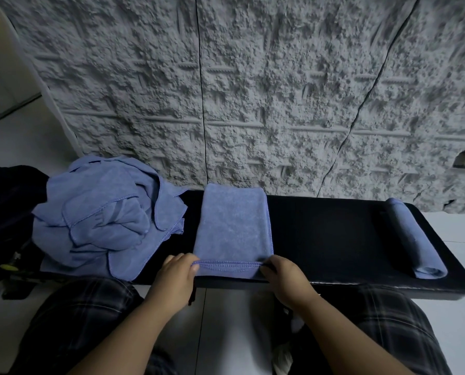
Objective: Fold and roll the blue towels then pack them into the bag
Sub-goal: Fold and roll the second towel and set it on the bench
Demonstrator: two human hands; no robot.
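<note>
The left hand point(177, 269) pinches the near left corner of a folded blue towel point(234, 228), thumb and curled fingers closed on the stitched hem. The right hand point(282, 272) pinches the near right corner of the same hem in the same way, so the edge runs taut between the two hands and is lifted slightly off the surface. The towel lies flat as a long strip across a black padded bench point(334, 239), reaching from its near edge to its far edge.

Left of the strip, a loose heap of blue towels point(101, 220) sits on the bench, crumpled and overlapping. Beside the heap, at the far left, is a dark bag point(7, 212), partly cut off by the frame edge. Well apart on the right end of the bench lies a rolled blue towel point(412, 239), set apart from the strip.

Behind the bench rises a rough grey wall point(253, 90). Below are the person's knees in dark plaid trousers point(85, 315). No writing or label can be read on anything.
</note>
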